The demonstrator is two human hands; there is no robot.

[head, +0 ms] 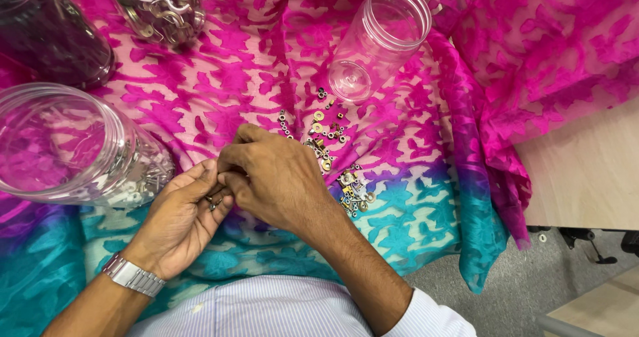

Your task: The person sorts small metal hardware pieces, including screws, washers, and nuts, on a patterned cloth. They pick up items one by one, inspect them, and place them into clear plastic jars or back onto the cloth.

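Left hand [183,210] cupping small nuts [214,202], right hand [269,180] pinching there

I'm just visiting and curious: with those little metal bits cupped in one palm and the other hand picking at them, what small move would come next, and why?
Probably the right hand lifts one small metal piece out of the cupped left hand and drops it into a jar, perhaps the empty clear one lying on its side beyond the scattered nuts and washers. Its fingertips are already pinched at that palm.

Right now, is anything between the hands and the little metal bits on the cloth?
Nothing visible. The right hand lies just beside the scattered nuts and washers, with only bare cloth between. The left hand already cups a few.
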